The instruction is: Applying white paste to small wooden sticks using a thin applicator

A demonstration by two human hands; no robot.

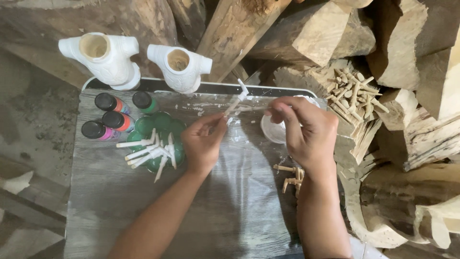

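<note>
Left hand [203,144] pinches a white peg [236,101] mid-desk [115,201]; right hand [306,132] pinches a brush [254,108] touching it, over a bowl [272,130].

Right hand [306,136] covers most of the white bowl [270,132]; contents not visible. Brush tip blurred against the white peg [237,100]. Counter [143,211] cut off at bottom edge. Bottle [98,130] labels too small to tell.

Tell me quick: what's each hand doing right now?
Left hand: closed on a small white-painted wooden piece.
Right hand: closed on a thin brush.
</note>
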